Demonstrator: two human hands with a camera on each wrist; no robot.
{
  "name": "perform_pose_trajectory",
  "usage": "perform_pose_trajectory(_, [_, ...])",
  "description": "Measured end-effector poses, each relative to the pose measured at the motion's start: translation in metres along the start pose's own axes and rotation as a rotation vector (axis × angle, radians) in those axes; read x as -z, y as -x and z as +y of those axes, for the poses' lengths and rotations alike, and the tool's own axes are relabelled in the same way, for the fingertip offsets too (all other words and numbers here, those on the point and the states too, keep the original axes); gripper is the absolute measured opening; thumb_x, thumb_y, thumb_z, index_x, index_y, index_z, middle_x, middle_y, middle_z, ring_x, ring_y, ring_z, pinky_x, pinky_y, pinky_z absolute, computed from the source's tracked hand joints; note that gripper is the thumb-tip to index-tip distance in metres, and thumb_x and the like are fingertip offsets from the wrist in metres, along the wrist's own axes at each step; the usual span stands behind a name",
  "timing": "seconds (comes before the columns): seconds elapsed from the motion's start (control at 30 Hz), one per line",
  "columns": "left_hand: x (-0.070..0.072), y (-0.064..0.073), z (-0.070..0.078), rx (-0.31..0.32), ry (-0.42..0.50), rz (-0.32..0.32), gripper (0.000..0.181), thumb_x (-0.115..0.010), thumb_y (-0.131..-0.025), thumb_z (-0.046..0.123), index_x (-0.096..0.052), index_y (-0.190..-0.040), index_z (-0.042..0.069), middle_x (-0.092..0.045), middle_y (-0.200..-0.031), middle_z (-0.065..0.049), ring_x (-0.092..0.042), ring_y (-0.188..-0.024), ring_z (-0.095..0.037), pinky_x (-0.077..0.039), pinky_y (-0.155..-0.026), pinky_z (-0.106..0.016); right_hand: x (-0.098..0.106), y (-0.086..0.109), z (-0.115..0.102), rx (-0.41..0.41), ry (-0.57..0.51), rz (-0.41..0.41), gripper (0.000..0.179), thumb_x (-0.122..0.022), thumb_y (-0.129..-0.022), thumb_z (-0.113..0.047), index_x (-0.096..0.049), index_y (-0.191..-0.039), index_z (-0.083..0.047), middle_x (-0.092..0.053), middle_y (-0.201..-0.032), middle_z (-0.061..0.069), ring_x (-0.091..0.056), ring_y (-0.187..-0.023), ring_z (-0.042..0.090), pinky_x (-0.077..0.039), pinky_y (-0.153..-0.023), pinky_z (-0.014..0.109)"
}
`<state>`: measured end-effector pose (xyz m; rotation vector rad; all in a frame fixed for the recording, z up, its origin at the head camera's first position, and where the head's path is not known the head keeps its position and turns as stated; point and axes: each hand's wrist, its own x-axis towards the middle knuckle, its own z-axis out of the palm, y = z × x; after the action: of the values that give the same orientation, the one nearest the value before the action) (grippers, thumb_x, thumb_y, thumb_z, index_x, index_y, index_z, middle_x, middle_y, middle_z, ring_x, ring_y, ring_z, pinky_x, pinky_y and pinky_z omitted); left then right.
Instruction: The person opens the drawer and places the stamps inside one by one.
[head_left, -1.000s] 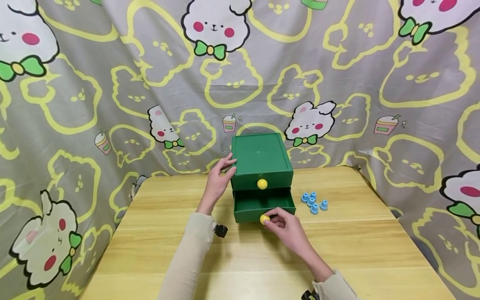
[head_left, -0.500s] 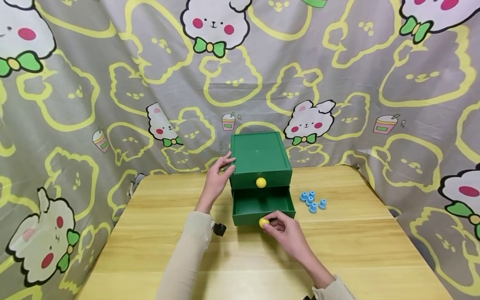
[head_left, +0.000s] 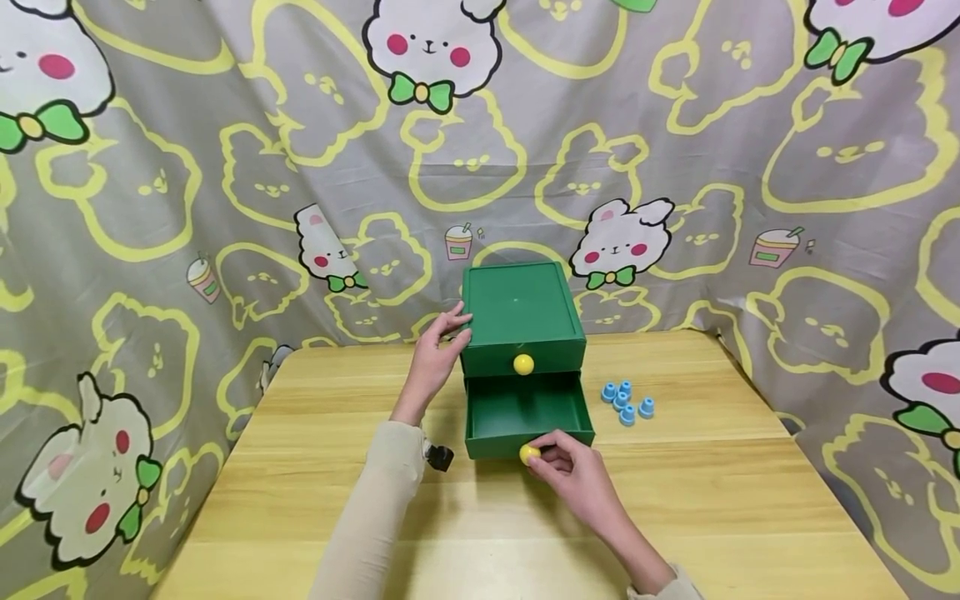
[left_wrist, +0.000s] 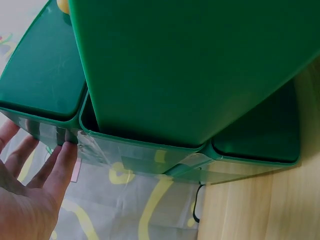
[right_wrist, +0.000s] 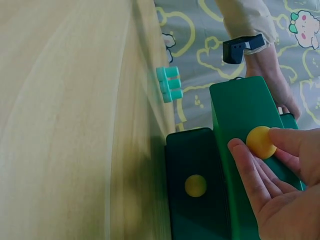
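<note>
A green drawer cabinet with yellow ball knobs stands toward the back of the table. Its middle drawer is pulled out, and no objects show on the visible part of its floor. My right hand pinches that drawer's yellow knob between thumb and fingers. My left hand rests against the cabinet's upper left side, its fingers extended along the wall in the left wrist view. Above the pulled drawer, the top drawer is closed. The bottom drawer, also closed, shows in the right wrist view.
Several small blue stepped plastic pieces stand on the wooden table, right of the cabinet. A patterned grey curtain hangs behind and at both sides. A black wrist camera sits at the left sleeve.
The middle drawer has slid further out toward me, with my right hand moving back on its knob. More of the drawer's inside shows. My left hand has stayed at the cabinet's side.
</note>
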<state>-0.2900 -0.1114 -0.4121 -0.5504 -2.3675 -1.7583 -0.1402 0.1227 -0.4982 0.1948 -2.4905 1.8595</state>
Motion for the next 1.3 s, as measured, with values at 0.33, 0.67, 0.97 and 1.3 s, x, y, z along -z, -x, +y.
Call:
perform_pose_trajectory(0.33, [0.000,0.004,0.012,0.011,0.016,0.002,0.035,-0.061,-0.106,0.019,-0.063,-0.137,0.004,-0.041,-0.165,-0.007,-0.048,-0.143,-0.031,-0.040,-0.116,-0.056,0.000,0.008,-0.003,-0.026,0.017,0.004,0.013,-0.077,-0.093,-0.014,-0.074,-0.106,-0.015,-0.078,-0.093,0.005,-0.076,-0.080,0.016,-0.060,-0.071,0.022])
perform_pose_trajectory(0.67, [-0.001,0.003,0.009,0.033,0.030,0.001,0.035,-0.061,-0.106,0.022,-0.063,-0.137,0.007,-0.042,-0.165,0.000,-0.046,-0.144,-0.029,-0.039,-0.118,-0.055,-0.002,0.015,-0.005,-0.024,0.025,0.005,0.012,-0.078,-0.093,-0.015,-0.074,-0.104,-0.014,-0.078,-0.093,0.009,-0.076,-0.082,0.026,-0.060,-0.071,0.022])
perform_pose_trajectory(0.97, [0.000,0.002,0.006,0.035,0.030,0.000,0.035,-0.061,-0.106,0.021,-0.062,-0.138,0.006,-0.041,-0.165,-0.002,-0.046,-0.144,-0.029,-0.040,-0.117,-0.055,-0.005,0.023,-0.006,-0.030,0.036,0.016,0.012,-0.079,-0.092,-0.014,-0.074,-0.104,-0.014,-0.077,-0.091,0.001,-0.076,-0.082,0.020,-0.060,-0.072,0.021])
perform_pose_trajectory(1.3, [0.001,-0.007,-0.027,0.020,0.005,-0.039,0.039,-0.058,-0.107,0.034,-0.059,-0.144,0.019,-0.035,-0.168,0.009,-0.041,-0.148,-0.022,-0.037,-0.119,-0.055,-0.008,0.031,-0.010,-0.048,0.058,0.020,0.011,-0.078,-0.093,-0.014,-0.074,-0.103,-0.015,-0.076,-0.090,0.000,-0.075,-0.082,0.024,-0.060,-0.070,0.021])
